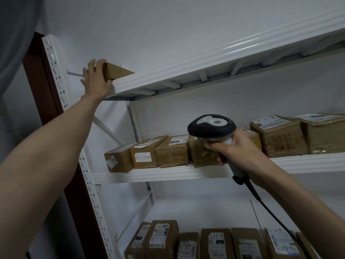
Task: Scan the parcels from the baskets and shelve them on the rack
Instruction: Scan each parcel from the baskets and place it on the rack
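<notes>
A brown cardboard parcel (118, 72) lies at the left end of the white rack's top shelf (205, 58). My left hand (96, 79) reaches up to it, fingers curled over its near end, palm against the shelf lip. My right hand (234, 150) grips the handle of a black and grey barcode scanner (211, 127), held in front of the middle shelf. The scanner's cable (270, 212) trails down to the lower right.
The middle shelf (168, 174) carries a row of several labelled brown parcels (171, 151). Several more parcels (216, 243) stand on the shelf below. A perforated white upright (56, 71) and a dark red door frame (40, 81) stand at the left.
</notes>
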The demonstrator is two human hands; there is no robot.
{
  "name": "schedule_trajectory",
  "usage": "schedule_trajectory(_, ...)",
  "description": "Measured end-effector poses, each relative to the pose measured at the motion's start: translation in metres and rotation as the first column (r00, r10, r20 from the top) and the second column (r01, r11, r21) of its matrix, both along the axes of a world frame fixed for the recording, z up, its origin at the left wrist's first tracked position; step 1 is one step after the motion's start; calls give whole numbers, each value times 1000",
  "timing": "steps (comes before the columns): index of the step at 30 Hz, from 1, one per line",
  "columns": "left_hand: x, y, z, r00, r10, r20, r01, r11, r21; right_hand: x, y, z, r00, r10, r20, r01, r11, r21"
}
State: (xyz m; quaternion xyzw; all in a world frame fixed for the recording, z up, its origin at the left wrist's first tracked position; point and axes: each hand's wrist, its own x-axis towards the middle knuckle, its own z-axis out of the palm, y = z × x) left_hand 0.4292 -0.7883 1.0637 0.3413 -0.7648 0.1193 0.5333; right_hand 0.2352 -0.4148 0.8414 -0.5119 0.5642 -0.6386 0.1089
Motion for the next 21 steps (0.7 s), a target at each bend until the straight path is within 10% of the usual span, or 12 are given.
schedule_trajectory(21, -19, -9, 9, 997, 66, 37, -72, 977, 200, -3, -6, -4, 999, -45, -4, 45, 999, 16)
